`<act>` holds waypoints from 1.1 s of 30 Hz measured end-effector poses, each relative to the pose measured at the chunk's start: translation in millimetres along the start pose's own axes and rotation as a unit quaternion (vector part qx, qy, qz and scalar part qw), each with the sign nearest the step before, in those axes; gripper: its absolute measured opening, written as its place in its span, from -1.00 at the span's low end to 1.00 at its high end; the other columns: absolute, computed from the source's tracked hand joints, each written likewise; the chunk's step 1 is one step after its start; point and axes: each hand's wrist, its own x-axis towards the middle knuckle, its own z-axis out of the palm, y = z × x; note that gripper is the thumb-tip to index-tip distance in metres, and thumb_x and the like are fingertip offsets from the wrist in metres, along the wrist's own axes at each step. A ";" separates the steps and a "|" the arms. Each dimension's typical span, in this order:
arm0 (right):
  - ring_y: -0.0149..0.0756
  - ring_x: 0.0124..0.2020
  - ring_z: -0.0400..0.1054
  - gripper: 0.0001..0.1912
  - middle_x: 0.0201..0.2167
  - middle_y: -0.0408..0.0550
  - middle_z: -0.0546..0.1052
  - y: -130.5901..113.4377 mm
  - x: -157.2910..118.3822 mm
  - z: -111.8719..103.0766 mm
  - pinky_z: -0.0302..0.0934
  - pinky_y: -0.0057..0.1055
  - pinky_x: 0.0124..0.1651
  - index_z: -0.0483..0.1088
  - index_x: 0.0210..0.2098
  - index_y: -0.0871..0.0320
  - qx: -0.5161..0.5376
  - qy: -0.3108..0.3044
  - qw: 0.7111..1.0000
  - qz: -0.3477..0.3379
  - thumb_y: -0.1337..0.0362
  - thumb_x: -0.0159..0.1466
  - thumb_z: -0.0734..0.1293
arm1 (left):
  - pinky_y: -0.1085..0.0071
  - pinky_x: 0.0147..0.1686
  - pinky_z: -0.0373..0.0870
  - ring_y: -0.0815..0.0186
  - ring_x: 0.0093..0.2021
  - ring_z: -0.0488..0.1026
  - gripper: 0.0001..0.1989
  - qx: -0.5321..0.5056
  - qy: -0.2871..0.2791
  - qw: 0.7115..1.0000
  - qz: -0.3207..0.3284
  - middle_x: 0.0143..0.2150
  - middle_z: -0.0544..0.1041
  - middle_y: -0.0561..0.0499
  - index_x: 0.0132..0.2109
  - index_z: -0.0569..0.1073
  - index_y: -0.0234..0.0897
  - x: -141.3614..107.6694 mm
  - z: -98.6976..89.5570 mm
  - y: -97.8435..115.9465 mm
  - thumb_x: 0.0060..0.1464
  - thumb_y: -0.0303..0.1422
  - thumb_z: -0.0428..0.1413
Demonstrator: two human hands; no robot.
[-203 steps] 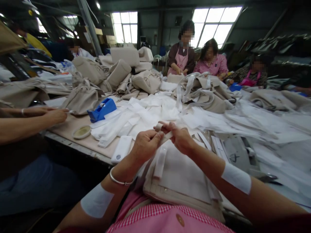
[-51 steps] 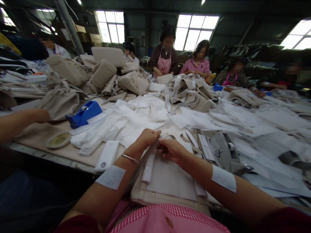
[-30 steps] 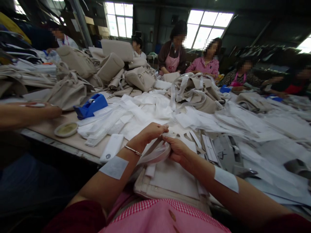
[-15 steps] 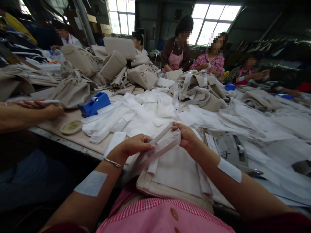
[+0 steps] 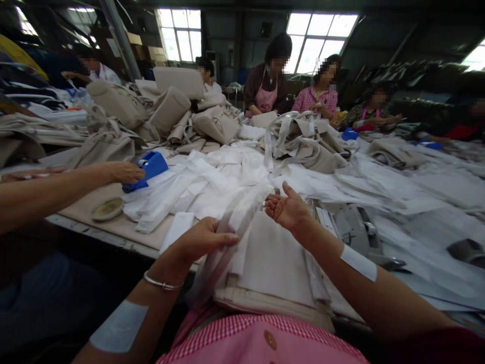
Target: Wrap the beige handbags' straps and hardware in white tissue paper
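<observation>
My left hand (image 5: 212, 235) is closed on a beige bag strap (image 5: 231, 215) sheathed in translucent white wrapping, with the thumb pressed on top. One end of the strap hangs down toward my apron, and the other reaches toward my right hand (image 5: 287, 206). That hand is open, palm partly up, its fingers loosely bent and the thumb raised, close to the strap's far end. Below both hands a beige handbag (image 5: 242, 299) lies flat at the table edge, a white sheet (image 5: 278, 258) over it.
A co-worker's hand (image 5: 127, 172) touches a blue tape dispenser (image 5: 156, 167) at left, near a small round dish (image 5: 107, 209). A grey tape dispenser (image 5: 356, 227) stands right. White wrapping sheets (image 5: 242, 162) cover the middle. Beige bags (image 5: 215, 124) are piled behind; several people work beyond.
My right hand has let go of the strap and opened. The strap's looped end has straightened out in my left hand. At left, a co-worker's hand has reached to the blue tape dispenser.
</observation>
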 end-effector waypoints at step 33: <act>-0.24 -0.44 0.53 -0.78 -0.30 0.22 0.63 -51.2 -29.9 -23.9 0.45 -0.37 -0.43 0.44 -0.13 0.33 -0.136 0.014 0.982 -0.129 0.46 0.30 0.20 | 0.56 -0.61 0.15 0.54 -0.64 0.23 -0.71 -0.126 0.056 0.988 0.066 -0.52 0.37 0.09 -0.29 0.48 -0.40 98.2 22.9 67.0 0.19 -0.20 0.10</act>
